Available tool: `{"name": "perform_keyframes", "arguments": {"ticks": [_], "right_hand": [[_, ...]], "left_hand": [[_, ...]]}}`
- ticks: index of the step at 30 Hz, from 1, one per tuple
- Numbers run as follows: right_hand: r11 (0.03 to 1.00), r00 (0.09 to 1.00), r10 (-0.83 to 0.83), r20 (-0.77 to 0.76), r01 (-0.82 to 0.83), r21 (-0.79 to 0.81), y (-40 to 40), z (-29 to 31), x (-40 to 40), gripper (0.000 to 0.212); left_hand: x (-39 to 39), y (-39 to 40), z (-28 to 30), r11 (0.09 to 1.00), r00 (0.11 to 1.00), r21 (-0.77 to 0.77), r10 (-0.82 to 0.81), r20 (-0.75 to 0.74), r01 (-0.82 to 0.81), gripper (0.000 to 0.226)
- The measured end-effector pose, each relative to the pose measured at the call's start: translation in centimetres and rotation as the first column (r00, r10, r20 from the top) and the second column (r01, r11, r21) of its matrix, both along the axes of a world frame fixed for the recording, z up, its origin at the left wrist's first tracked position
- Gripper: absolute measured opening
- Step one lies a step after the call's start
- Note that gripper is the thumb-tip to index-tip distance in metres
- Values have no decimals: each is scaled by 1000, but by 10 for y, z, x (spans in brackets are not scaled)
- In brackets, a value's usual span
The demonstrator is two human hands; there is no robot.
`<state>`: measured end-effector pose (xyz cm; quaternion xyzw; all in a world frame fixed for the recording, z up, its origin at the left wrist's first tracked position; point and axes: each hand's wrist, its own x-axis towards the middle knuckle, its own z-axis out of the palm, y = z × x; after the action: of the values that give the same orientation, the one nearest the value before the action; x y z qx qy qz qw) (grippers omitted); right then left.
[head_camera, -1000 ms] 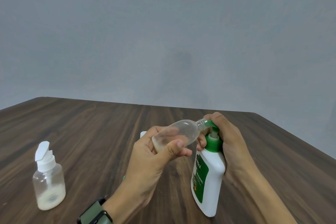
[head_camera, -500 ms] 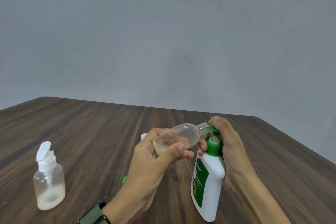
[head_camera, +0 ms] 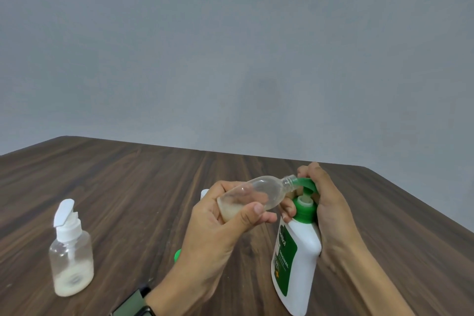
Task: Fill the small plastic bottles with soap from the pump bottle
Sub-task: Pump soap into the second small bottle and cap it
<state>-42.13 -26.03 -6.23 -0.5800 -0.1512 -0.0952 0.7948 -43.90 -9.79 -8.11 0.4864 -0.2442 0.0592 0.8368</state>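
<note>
capped clear plastic bottle [head_camera: 71, 261] with white soap layer upright on dark wood bench [head_camera: 128, 187], far left. left hand [head_camera: 218, 228] fingers gripping tilted uncapped clear small bottle [head_camera: 254, 195], mouth at green spout. right hand [head_camera: 331, 210] fingers wrapped round white pump bottle [head_camera: 295, 264] neck, index on pump head.

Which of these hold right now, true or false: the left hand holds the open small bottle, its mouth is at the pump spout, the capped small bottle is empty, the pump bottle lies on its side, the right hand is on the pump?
1. The left hand holds the uncapped clear small plastic bottle. True.
2. That bottle's mouth meets the green spout. True.
3. The capped clear small bottle on the dark wooden table is empty. False: pale soap sits at its bottom.
4. The white pump bottle lies flat. False: it stands, slightly tilted.
5. The right hand is on the pump. True.
</note>
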Motion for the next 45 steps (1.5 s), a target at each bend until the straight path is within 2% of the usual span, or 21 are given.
{"name": "perform_keyframes", "arguments": {"ticks": [5,9,14,21,24,27,31,34,38,43,45], "right_hand": [[997,998,-61,33,62,-41,0,6,3,9],[990,996,-74,47,79,-115,-2,3,1,17],[999,1000,-3,23,5,-50,2,4,-3,23],[995,998,-48,48,52,-80,3,6,0,17],[988,995,-86,47,91,-122,1,9,3,22],[988,996,-69,48,75,-134,1,5,-3,10],[999,999,15,43,-13,-46,1,3,-4,22],[998,998,-25,53,28,-51,3,6,-2,26],[976,987,-147,58,155,-153,-2,6,-3,22],[919,988,-153,24,151,-365,-9,7,-4,25],[917,986,-167,6,157,-367,-8,3,-8,33]], "left_hand": [[1,2,-1,999,1000,32,16,-7,-16,47],[-1,2,-6,999,999,37,18,-29,-17,44],[-1,0,-1,1000,999,3,-24,-30,24,52],[1,2,-1,1000,999,9,-14,-29,14,56],[3,5,-4,1000,999,25,5,-34,-4,53],[1,3,-6,1000,998,24,-14,-55,15,53],[0,1,-1,999,998,-3,-47,-37,47,56],[2,2,2,999,999,-13,-44,-26,43,57],[2,1,1,1000,999,4,-29,-15,29,57],[2,-1,-6,1000,999,26,-12,-35,13,52],[0,0,-10,999,998,36,-21,-58,23,51]]}}
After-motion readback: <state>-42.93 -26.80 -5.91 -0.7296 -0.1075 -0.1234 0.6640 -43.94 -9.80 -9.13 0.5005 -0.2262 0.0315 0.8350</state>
